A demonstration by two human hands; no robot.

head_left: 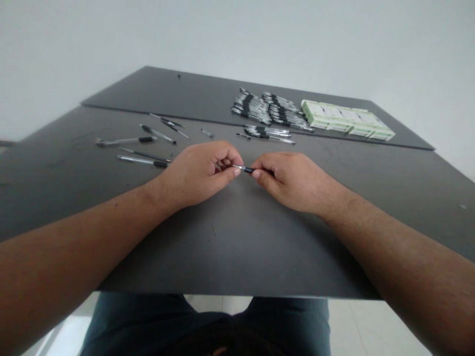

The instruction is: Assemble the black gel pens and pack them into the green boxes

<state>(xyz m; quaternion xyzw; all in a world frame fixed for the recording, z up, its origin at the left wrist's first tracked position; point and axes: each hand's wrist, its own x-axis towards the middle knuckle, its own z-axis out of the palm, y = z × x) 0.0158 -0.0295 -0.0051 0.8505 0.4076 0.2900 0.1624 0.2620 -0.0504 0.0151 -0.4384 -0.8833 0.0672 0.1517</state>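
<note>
My left hand point(196, 173) and my right hand point(293, 180) meet above the middle of the dark table top point(237, 247). Between their fingertips is a short clear-and-black pen part point(243, 169), held by both hands, with much of it hidden by my fingers. Beyond my left hand lie several loose clear ballpoint pens with black grips, such as one point(143, 160) near my left knuckles. None of them touches my hands.
Bundled black-and-clear pens point(252, 106) lie on a second dark board point(156, 89) at the far side, beside a stack of pale green boxes point(347, 119). A smaller pen row point(269, 133) lies nearer. The table's front edge point(237, 295) runs above my lap.
</note>
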